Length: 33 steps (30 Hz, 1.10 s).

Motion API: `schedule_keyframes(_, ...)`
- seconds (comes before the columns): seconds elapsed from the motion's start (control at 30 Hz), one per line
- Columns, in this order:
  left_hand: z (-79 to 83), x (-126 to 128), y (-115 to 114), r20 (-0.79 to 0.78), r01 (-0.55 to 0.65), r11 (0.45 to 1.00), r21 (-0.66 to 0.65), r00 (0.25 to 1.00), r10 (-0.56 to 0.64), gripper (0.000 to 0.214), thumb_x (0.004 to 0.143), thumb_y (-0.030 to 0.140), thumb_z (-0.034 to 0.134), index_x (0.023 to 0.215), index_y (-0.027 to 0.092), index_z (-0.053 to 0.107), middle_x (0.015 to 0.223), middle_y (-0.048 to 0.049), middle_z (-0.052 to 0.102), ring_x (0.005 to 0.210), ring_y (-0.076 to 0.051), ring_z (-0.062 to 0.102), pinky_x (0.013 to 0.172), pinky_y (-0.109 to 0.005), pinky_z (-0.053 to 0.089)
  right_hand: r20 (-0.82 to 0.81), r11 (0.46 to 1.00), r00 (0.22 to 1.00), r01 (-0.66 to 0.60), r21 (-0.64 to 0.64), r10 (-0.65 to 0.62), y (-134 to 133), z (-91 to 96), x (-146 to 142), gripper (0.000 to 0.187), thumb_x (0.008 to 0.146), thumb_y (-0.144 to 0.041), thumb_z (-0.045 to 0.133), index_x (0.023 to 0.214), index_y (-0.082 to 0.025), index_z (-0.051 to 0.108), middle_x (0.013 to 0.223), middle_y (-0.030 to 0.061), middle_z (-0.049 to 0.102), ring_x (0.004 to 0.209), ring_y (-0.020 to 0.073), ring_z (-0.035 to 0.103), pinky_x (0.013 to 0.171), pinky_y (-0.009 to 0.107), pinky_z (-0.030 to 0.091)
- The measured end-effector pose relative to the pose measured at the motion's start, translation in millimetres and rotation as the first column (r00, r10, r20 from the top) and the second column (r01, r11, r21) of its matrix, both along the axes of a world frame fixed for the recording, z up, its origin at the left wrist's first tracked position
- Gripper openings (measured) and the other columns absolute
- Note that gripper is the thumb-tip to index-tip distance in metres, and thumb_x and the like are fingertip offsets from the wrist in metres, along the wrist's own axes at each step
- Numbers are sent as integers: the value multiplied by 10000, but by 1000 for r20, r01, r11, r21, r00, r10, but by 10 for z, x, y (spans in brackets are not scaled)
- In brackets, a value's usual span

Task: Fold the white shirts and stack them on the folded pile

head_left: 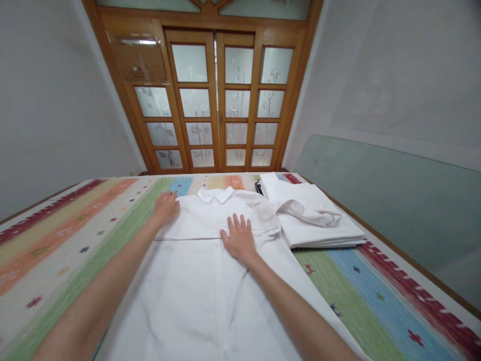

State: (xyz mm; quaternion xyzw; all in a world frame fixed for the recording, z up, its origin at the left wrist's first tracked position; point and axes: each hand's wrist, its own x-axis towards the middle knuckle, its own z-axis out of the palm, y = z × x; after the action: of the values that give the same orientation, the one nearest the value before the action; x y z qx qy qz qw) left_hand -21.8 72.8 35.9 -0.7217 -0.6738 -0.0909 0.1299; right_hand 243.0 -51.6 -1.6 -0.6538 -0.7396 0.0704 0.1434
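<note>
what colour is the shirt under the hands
The shirt is plain white, best seen in the head view.

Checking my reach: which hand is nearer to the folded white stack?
Right. The right hand lies on the shirt, left of the stack; the left hand is farther, at the shirt's left edge.

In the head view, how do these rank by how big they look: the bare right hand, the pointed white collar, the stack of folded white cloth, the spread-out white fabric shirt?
1. Spread-out white fabric shirt
2. Stack of folded white cloth
3. Bare right hand
4. Pointed white collar
</note>
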Motion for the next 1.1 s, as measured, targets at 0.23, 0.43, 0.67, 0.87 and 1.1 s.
schedule_keyframes(0.23,-195,350,-288,155,111,993,-48,983,-103,428,955,388,367,1275,153,526,1332,-112,583,1235,-246,520,1024,-347,396,48,999,999,13,-33,-12,2,24,-19,667,977,-494,270,1524,-116,317,1612,122,188,1488,339,90,1171,509,20)
schedule_keyframes(0.43,-329,400,-565,214,117,987,-107,972,-92,474,975,424,313,1258,120,538,1337,-155,588,1249,-269,534,1024,-365,399,69,998,997,27,-55,-24,6,12,-84,700,972,-524,239,1535,-111,287,1620,102,176,1486,356,71,1173,511,20)
schedule_keyframes(0.67,-437,136,-845,225,34,995,-97,974,-11,526,975,384,302,1371,80,467,1497,-183,434,1406,-282,371,1142,-404,276,104,996,995,23,-84,-14,11,-5,-114,732,965,-564,200,1550,-125,245,1629,70,149,1489,351,41,1176,510,10)
schedule_keyframes(0.87,-397,-183,-896,237,-9,997,-81,971,28,460,963,324,322,1322,122,526,1433,-138,527,1358,-225,448,1124,-344,323,108,996,994,14,-86,-4,-15,-20,-249,754,959,-583,186,1553,-122,234,1632,75,125,1489,354,29,1172,525,4)
schedule_keyframes(1.1,-352,-400,-954,227,42,995,-92,974,-21,420,959,333,328,1271,187,568,1379,-86,585,1306,-204,504,1097,-334,361,96,995,994,-36,-97,45,-73,-3,-381,775,953,-603,177,1555,-118,222,1631,68,136,1489,353,10,1174,517,-6)
